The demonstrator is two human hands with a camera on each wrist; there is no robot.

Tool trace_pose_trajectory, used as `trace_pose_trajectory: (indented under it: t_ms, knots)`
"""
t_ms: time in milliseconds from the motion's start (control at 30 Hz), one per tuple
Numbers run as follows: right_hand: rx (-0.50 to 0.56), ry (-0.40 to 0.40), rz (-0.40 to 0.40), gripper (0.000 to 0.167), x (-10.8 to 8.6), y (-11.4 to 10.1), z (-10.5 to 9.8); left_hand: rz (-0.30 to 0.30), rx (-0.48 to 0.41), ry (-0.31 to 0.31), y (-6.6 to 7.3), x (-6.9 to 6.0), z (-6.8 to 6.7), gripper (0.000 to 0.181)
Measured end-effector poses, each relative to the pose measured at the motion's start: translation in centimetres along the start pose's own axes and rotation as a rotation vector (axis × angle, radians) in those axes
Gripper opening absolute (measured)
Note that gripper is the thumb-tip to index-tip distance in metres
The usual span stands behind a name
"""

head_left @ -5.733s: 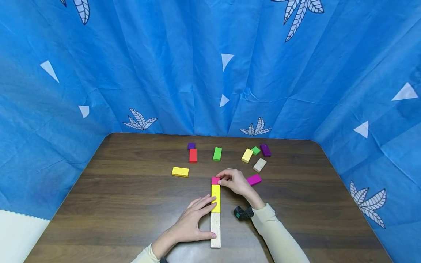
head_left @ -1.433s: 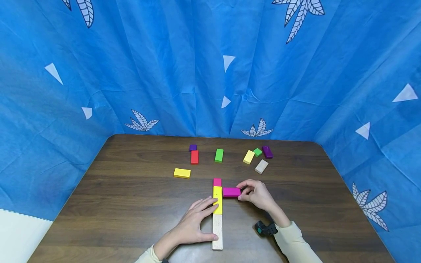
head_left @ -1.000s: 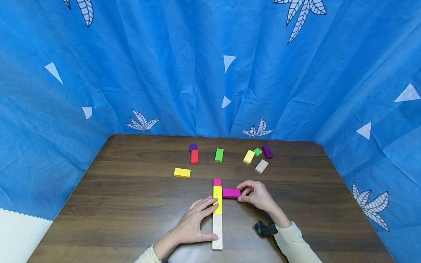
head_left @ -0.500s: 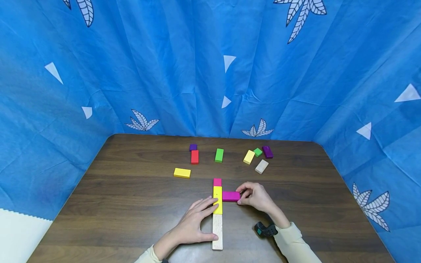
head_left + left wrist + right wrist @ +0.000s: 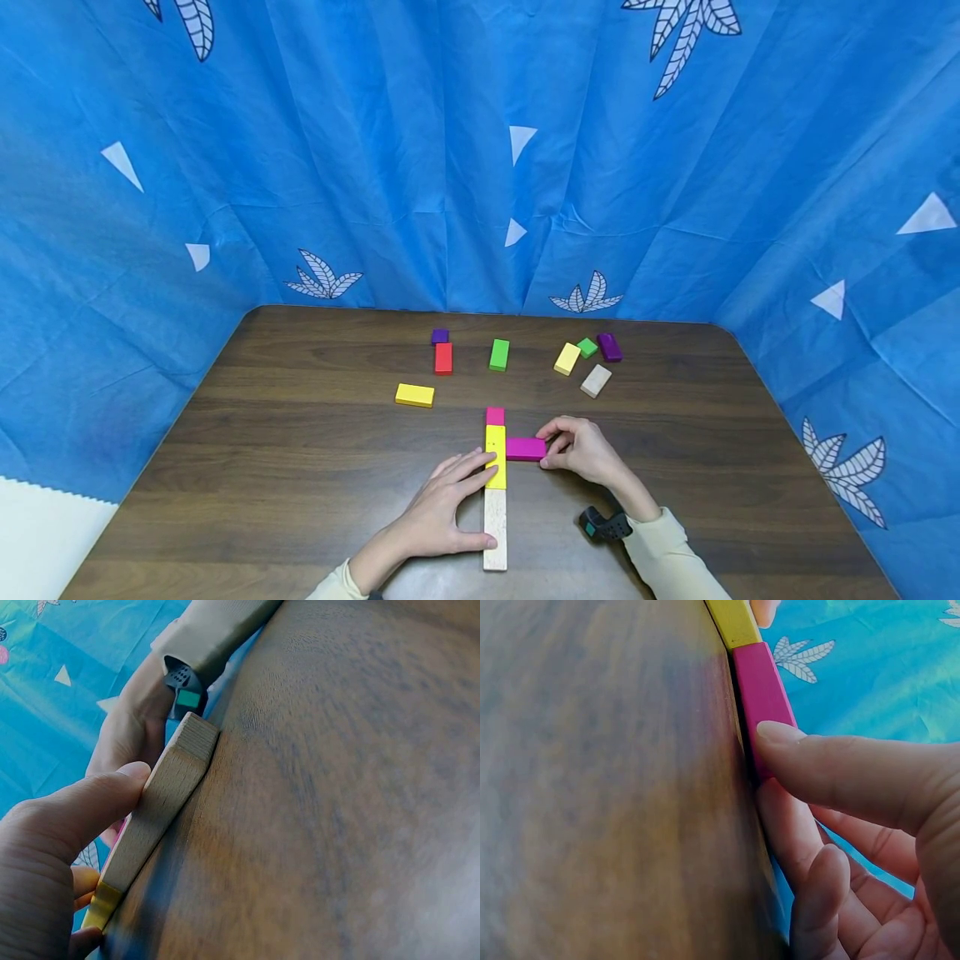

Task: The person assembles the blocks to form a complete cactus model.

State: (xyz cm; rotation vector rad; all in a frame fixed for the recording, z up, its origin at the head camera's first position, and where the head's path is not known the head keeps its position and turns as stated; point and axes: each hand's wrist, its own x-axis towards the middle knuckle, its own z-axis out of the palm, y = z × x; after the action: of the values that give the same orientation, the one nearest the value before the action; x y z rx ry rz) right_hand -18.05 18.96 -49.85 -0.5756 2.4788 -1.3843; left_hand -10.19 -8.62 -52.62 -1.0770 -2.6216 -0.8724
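A straight column of wooden blocks lies on the table: a pale unpainted block nearest, a yellow block beyond it, a small pink block at the far end. My left hand rests over the column, fingertips on the yellow block and thumb on the pale one. A magenta block lies crosswise, its left end against the yellow block's right side. My right hand pinches its outer end; in the right wrist view the thumb presses its side.
Behind the column lie a yellow block, a red block, a blue-purple block and a green block. At back right are a pale yellow block, small green block, purple block and unpainted block.
Since the oldest frame, my right hand has left the pink block and brought the magenta block against the yellow one. Lately it slid that block slightly nearer along the column. My left hand stays put.
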Motion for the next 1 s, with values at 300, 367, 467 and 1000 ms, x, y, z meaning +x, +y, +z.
trace_pose_trajectory:
  t_ms: [300, 367, 467, 1000]
  knots:
    - [-0.005, -0.009, 0.006, 0.032, 0.1, -0.3, 0.0, -0.006, 0.002, 0.004, 0.2, 0.0, -0.2, 0.088]
    - [-0.004, -0.01, 0.005, 0.032, 0.1, -0.4, 0.0, -0.008, -0.001, 0.002, 0.2, 0.0, -0.3, 0.088]
    - [0.014, -0.013, 0.002, 0.034, 0.1, -0.5, -0.1, -0.006, -0.001, 0.004, 0.2, 0.1, -0.3, 0.088]
    - [0.046, -0.101, 0.039, 0.042, -0.1, -0.5, -1.8, 0.001, -0.005, 0.004, 0.3, 0.2, -0.4, 0.088]
